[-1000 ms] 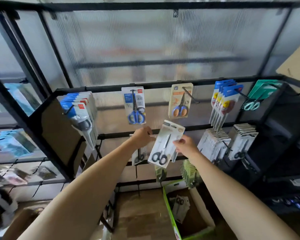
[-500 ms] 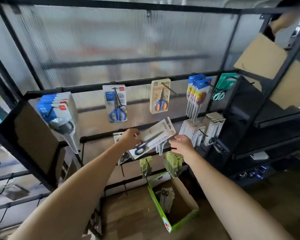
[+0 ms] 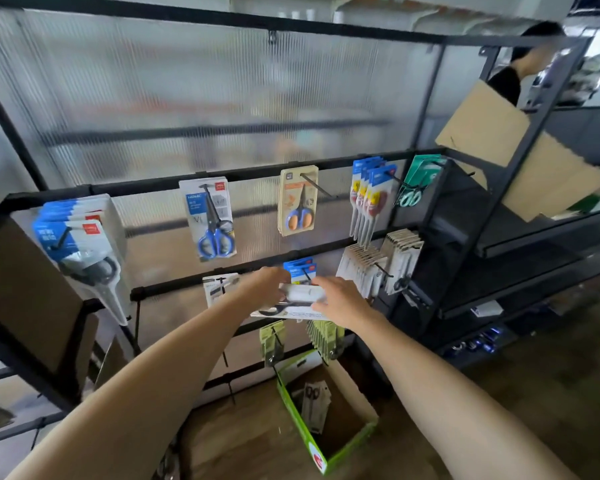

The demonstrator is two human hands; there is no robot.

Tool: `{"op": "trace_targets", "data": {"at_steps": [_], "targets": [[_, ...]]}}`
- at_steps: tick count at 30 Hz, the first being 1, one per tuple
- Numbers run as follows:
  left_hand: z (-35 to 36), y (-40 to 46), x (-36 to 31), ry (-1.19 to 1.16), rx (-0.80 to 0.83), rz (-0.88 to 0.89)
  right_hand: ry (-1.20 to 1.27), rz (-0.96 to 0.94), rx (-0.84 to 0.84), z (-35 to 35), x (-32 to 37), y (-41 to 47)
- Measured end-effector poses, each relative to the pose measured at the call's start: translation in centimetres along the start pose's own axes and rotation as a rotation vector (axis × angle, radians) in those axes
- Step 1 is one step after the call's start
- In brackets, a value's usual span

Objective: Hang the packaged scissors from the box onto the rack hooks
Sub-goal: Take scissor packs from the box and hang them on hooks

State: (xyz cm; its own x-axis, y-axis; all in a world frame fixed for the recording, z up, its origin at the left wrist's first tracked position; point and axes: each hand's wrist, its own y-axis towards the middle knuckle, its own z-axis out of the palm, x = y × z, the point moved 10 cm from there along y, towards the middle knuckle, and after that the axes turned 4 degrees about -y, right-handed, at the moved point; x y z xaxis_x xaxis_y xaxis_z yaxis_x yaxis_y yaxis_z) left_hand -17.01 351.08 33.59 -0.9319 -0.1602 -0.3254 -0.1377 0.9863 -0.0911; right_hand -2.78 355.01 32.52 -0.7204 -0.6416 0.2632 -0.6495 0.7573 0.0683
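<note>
Both my hands hold one white pack of black-handled scissors (image 3: 293, 304), turned flat and nearly level, in front of the rack's middle bar (image 3: 174, 284). My left hand (image 3: 262, 284) grips its left end and my right hand (image 3: 340, 299) grips its right side from above. Just behind the pack, a blue-topped pack (image 3: 300, 270) hangs on a hook. A green cardboard box (image 3: 303, 426) on the floor below holds more white scissor packs (image 3: 314, 400).
Other scissor packs hang on hooks: blue-handled (image 3: 210, 218), orange-handled (image 3: 297, 199), a white bundle (image 3: 400, 259) to the right and yellow-green packs (image 3: 324, 336) below. A dark shelf unit (image 3: 499, 237) with cardboard stands right. Another person (image 3: 523, 69) is at upper right.
The pack has swung from upright to lying flat and has dropped lower, towards the middle bar. My view has shifted to the right, which brings the right shelf unit into sight.
</note>
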Motion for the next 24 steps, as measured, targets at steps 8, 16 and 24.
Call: {"op": "trace_targets", "data": {"at_steps": [8, 16, 24], "targets": [[-1.3, 3.5, -4.4, -0.16, -0.128, 0.088, 0.218, 0.337, -0.046, -0.3, -9.3, -2.7], [1.8, 9.5, -9.0, -0.194, -0.044, 0.069, 0.53, 0.633, -0.151, -0.7, -23.1, -6.7], [6.3, 17.3, -16.6, -0.073, 0.115, 0.13, 0.846, 0.744, -0.181, 0.6, -32.6, -4.7]]}}
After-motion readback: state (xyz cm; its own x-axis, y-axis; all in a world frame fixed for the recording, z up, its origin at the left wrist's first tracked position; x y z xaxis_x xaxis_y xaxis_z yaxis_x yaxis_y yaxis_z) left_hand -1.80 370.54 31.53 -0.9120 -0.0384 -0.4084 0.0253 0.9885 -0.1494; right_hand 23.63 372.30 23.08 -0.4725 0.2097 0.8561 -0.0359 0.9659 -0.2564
